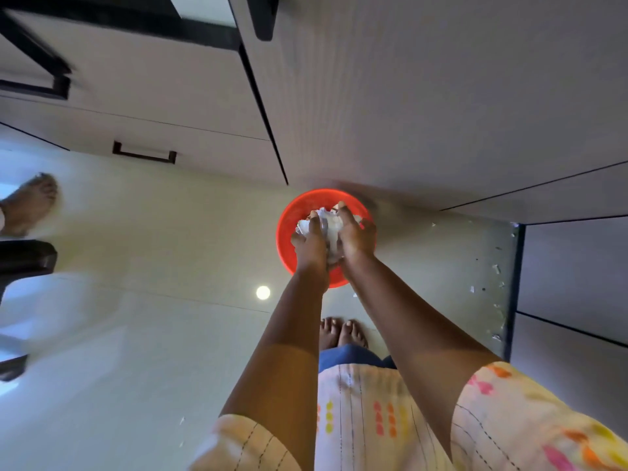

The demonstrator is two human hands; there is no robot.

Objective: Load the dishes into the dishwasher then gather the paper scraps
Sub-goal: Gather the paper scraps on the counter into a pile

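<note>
Paper scraps — between both hands.

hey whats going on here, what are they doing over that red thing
A person stands on a pale tiled floor and holds a bundle of crumpled paper scraps between both hands, the left hand and the right hand, right over a red bucket beside the cabinets. A few small scraps lie on the floor to the right. No dishes are in view.
</note>
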